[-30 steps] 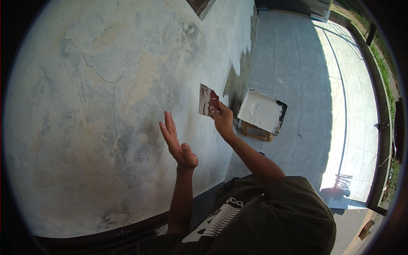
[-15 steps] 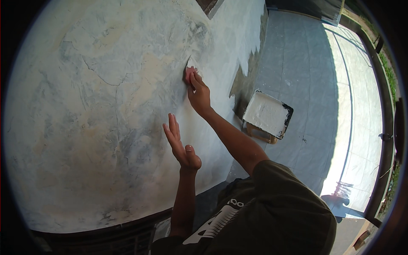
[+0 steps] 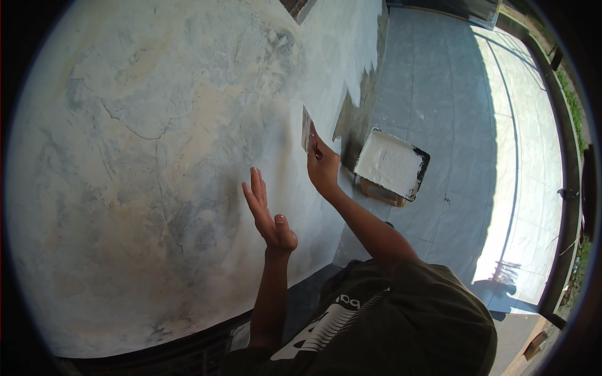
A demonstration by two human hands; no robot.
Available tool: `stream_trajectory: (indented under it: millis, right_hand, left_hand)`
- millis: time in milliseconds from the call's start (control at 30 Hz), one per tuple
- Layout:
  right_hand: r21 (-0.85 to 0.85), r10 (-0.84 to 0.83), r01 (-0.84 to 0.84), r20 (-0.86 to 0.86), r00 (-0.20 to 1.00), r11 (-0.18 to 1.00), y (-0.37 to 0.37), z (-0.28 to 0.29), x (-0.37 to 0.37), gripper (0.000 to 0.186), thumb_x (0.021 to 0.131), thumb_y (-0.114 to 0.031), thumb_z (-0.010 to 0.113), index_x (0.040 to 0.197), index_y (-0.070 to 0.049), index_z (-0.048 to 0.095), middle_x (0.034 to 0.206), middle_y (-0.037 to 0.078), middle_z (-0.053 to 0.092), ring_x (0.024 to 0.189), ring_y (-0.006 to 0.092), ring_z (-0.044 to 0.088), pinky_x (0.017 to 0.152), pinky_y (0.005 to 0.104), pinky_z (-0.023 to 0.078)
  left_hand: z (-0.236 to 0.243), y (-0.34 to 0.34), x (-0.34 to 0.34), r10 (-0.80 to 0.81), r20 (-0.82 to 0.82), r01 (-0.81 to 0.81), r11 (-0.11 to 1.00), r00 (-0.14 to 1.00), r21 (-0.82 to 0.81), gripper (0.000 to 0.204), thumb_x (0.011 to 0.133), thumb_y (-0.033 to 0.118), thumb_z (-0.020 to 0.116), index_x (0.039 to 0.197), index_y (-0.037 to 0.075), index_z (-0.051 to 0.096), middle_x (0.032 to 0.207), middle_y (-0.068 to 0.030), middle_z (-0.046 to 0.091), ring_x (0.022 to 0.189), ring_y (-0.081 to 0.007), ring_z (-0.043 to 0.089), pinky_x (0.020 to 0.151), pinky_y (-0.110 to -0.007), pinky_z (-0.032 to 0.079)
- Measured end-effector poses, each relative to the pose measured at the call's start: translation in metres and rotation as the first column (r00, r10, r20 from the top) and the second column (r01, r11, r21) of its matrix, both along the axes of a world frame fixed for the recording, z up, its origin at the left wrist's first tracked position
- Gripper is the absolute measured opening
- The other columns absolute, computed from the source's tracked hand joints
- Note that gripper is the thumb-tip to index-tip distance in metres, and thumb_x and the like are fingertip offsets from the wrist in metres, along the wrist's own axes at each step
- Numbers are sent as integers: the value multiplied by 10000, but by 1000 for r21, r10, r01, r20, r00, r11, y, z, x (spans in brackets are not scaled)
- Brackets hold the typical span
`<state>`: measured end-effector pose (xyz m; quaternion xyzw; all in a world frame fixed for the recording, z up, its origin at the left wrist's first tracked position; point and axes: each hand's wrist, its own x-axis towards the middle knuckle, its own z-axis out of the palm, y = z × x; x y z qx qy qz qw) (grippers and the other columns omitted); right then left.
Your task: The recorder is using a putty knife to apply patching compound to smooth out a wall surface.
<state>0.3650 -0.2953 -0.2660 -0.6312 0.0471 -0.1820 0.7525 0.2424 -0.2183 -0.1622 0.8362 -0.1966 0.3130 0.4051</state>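
Observation:
My right hand (image 3: 324,168) grips a putty knife (image 3: 307,130), its thin blade pointing up and standing edge-on near the wall. Whether the blade touches the wall I cannot tell. To the left and lower, my left hand (image 3: 268,216) is raised with fingers stretched and thumb apart, holding nothing. It is close to the wall (image 3: 144,182), which carries patchy white and grey filler and a few cracks. Right of my right hand, a dark-rimmed tray (image 3: 426,164) holds a layer of white paste.
A small wooden stool (image 3: 384,193) supports the tray. Grey floor tiles (image 3: 439,81) stretch along the wall, sunlit toward the right. A bare grey strip (image 3: 351,122) runs along the wall's lower part. A dark-framed opening (image 3: 298,9) shows at the top.
My right hand has come down and to the right with the putty knife, turning the blade edge-on. My left hand stays almost in place. The view has shifted slightly.

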Motion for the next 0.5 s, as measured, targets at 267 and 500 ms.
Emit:
stream_trajectory:
  millis: [267, 500]
  right_hand:
    - [-243, -94, 202, 393, 915, 949, 65, 77, 23, 476, 836, 56, 549, 1312, 51, 552, 1166, 287, 639, 1057, 428, 627, 867, 399, 551]
    - [52, 411, -421, 143, 901, 905, 19, 10, -100, 410, 926, 45, 572, 1335, 26, 552, 1195, 152, 683, 1052, 206, 673, 876, 312, 548]
  left_hand:
    - [11, -1, -13, 5, 83, -5, 1000, 997, -1, 769, 996, 421, 307, 1551, -7, -8, 1575, -294, 223, 1444, -443, 287, 1170, -538, 230]
    - [29, -4, -17, -39, 144, 40, 999, 989, -9, 792, 1002, 462, 310, 1552, -4, -21, 1578, -296, 213, 1449, -446, 275, 1171, -548, 217]
